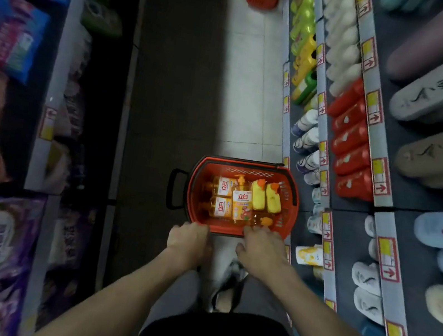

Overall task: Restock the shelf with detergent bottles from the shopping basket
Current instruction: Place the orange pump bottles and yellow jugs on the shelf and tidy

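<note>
Shopping basket (246, 169) sits on the floor just ahead of both grips. Left grip (187, 240) curls over its near rim; use that to pin the basket. Right grip (262, 251) is open, fingers spread over the rim, holding nothing. Nearest detergent bottle (264, 222) lies at its fingertips, the rest further ahead. Take that one by the body, not the cap. Lift it straight up clear of the rim, then swing to the shelf (327, 253) right of the right grip. Stand it upright, label out.
</note>
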